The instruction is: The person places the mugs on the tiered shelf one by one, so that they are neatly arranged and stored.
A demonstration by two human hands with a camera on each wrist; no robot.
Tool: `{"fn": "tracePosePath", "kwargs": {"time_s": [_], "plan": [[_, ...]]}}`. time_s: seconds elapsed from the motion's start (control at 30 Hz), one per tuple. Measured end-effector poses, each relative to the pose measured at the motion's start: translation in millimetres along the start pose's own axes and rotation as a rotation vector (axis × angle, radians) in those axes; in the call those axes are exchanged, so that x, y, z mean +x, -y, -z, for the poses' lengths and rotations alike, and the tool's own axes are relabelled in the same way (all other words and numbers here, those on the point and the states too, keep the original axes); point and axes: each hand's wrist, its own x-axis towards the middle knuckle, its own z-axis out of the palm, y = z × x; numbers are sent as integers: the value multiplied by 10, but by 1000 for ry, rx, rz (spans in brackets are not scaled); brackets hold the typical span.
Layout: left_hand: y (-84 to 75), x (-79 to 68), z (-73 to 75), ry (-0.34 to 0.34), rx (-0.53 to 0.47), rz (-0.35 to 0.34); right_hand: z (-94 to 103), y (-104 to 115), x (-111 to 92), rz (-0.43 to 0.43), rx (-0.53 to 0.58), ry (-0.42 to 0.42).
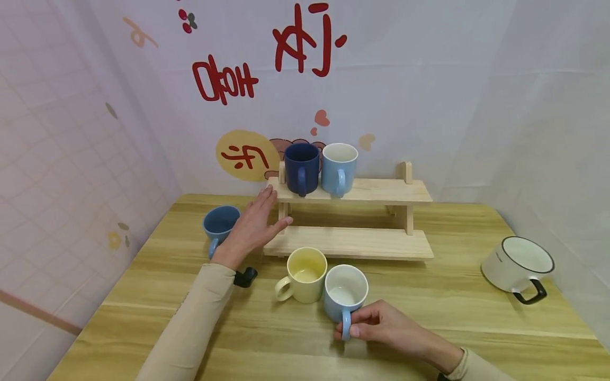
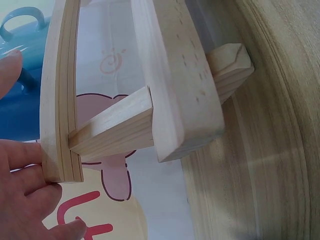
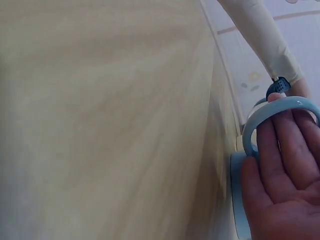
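While left hand (image 1: 251, 227) touches left edge of two-tier pale-wood rack (image 1: 350, 242), fingers extended, right hand (image 1: 383, 327) pinches glossy light-blue, white-lined cylindrical mug (image 1: 336, 308) by its handle (image 1: 346, 324).

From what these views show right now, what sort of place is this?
Probably a screened-off tabletop workspace: a yellowish wood-grain table holds a pale wooden two-tier rack, while white sheeting printed with red characters stands close behind.
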Motion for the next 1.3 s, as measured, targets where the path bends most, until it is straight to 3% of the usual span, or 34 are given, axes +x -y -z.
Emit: {"fn": "tracePosePath", "kwargs": {"time_s": [0.3,0.67,1.03,1.3], "plan": [[10,1,-15,-7,-6,1,111,132,-152,-72,-271,-220],[12,-4,5,-6,-9,-5,196,294,-172,-93,-317,-448],[7,-22,9,-6,-8,1,277,715,-165,155,-306,-585],[-21,-16,3,-7,-15,8,368,908,-69,314,-157,-687]]}}
